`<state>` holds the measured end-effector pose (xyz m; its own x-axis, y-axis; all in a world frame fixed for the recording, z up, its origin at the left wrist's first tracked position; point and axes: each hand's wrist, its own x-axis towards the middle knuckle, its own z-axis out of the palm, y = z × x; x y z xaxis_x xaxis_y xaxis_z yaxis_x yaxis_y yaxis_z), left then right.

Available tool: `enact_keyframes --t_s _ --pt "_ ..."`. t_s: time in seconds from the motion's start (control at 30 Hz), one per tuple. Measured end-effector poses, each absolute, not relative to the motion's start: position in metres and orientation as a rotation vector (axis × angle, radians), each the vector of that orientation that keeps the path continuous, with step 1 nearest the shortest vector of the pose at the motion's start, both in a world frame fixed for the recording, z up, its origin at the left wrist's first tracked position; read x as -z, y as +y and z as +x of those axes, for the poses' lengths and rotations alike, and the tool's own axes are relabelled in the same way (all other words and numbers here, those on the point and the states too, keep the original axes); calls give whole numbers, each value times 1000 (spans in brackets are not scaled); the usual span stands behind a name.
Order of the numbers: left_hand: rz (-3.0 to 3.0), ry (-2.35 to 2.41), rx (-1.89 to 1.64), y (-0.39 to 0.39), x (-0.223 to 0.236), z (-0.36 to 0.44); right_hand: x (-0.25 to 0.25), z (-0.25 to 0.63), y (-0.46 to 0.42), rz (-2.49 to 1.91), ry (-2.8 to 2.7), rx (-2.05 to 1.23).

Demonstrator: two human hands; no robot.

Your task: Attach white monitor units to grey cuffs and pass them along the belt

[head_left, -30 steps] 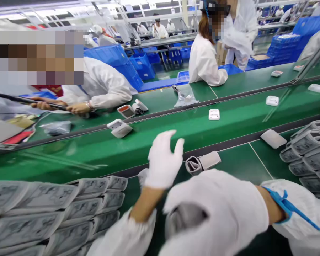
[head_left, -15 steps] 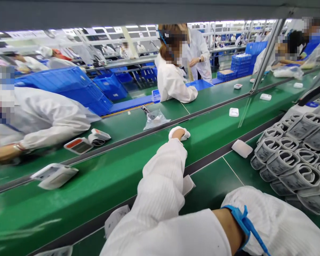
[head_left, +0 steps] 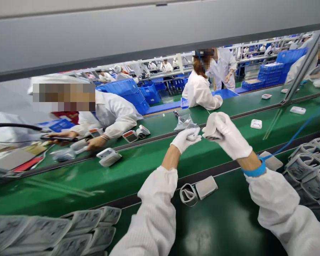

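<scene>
Both my hands wear white gloves and are raised over the green conveyor belt (head_left: 149,167). My left hand (head_left: 185,139) is closed on a small white device (head_left: 193,134) that shows between its fingers. Right beside it, my right hand (head_left: 225,134) is curled shut, and a grey edge shows under its fingers; what it holds is too hidden to name. A blue strap (head_left: 254,171) circles my right wrist. Below my hands, a rolled grey cuff (head_left: 188,194) with a white unit (head_left: 206,186) lies on the dark green bench.
Stacks of rolled grey cuffs lie at the lower left (head_left: 56,231) and the right edge (head_left: 309,167). White devices (head_left: 108,157) (head_left: 256,123) ride the belt. People in white coats (head_left: 106,113) (head_left: 201,90) work on the far side. Blue crates (head_left: 128,93) stand behind them. A grey beam (head_left: 149,35) spans overhead.
My left hand came back from the belt, where it reached half a second ago, and now holds the small white device. My right hand has risen to meet it. The camera tilted up.
</scene>
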<state>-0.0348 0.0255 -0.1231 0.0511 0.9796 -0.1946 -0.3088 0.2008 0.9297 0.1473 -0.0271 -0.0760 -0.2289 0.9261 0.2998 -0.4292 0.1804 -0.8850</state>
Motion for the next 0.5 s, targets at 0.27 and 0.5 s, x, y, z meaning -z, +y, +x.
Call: enact_keyframes --t_s 0.27,0.5 --pt "874 668 -1455 -72 82 -44 71 118 -16 -544 -1503 -1127" --pt "910 696 -1427 -82 60 -50 69 104 -18 -570 -1707 -740"
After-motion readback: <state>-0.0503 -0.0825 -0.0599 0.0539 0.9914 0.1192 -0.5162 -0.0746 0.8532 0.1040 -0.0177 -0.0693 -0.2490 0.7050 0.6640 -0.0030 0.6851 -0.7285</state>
